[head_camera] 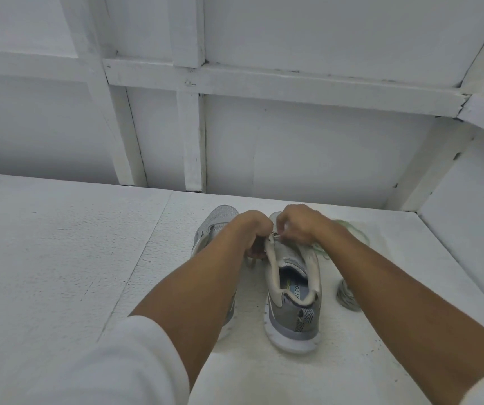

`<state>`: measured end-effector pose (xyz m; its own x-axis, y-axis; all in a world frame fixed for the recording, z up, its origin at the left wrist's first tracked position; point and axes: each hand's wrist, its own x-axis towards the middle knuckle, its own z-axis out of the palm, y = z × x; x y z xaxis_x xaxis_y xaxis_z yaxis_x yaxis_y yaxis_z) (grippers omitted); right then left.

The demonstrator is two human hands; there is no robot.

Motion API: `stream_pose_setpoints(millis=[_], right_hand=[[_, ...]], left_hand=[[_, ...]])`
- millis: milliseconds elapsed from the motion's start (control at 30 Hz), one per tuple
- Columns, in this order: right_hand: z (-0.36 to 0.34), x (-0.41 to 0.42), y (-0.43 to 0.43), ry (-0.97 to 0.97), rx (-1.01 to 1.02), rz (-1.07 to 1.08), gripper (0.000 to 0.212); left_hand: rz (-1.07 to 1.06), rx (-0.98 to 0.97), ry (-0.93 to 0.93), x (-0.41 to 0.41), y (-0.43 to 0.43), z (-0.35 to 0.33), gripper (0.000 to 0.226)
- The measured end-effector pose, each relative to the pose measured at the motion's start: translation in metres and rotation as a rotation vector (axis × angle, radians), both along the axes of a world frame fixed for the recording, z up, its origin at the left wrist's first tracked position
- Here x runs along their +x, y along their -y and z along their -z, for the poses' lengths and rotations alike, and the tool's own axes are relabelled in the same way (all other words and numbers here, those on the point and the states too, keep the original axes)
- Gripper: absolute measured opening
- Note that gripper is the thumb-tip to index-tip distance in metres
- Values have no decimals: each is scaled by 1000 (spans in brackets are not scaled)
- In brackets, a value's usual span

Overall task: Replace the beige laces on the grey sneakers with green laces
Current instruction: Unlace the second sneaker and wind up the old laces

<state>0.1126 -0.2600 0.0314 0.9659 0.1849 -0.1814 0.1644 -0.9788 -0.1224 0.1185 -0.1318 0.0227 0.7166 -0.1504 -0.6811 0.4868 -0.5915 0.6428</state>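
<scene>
Two grey sneakers stand side by side on the white surface, heels toward me. The right sneaker point(293, 299) shows its beige collar and insole. My forearm covers most of the left sneaker point(214, 226). My left hand point(252, 232) grips the right sneaker's upper collar edge. At the top eyelets, my right hand point(299, 226) pinches a thin lace end point(274, 235); its colour is hard to tell. Pale green laces point(349, 229) lie loose behind my right wrist. A bundled greyish lace point(346, 296) rests to the right of the shoe.
The white foam-like surface point(59, 244) extends left and toward me. A white panelled wall point(293, 147) rises directly behind the shoes, and a side wall point(469, 214) closes the right. My white sleeves fill the bottom corners.
</scene>
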Motion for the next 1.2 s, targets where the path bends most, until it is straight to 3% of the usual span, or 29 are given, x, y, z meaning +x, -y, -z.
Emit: stream_pose_setpoints(millis=[100,233,300,400,467,533,600,667,767,833,933,1067,1200], right_hand=[[-9,-2,7,82,-62,74,10],[-24,1,33,329,-162,388,23],[-21,2,37,290,-170,441,31],[-15,0,23,113,12,266,44],[-6,-1,10,23,32,136,28],[2,-1,5,17,34,121,12],[0,-2,7,51,34,152,8],[-8,-1,15,196,-10,219,3],[-21,3,35,416,-76,392,17],[-24,5,41,384,-85,412,25],[-17,4,29,195,54,265,44],[3,-2,6,-9,76,75,14],[-3,-2,7,21,109,97,20]], left_hand=[[11,8,-7,1,-1,0,36],[89,64,-49,1,-2,1,38],[111,79,-65,2,-2,2,40],[93,78,-59,5,-2,4,40],[90,86,-52,7,-1,4,40],[90,88,-51,8,-1,5,40],[80,77,-48,9,0,7,40],[41,58,-56,10,-1,9,39],[-5,23,-72,11,-2,11,37],[-2,27,-77,11,-1,10,37],[-1,26,-71,11,0,11,37],[-14,11,-74,12,0,11,36],[-40,-10,-72,11,-1,10,36]])
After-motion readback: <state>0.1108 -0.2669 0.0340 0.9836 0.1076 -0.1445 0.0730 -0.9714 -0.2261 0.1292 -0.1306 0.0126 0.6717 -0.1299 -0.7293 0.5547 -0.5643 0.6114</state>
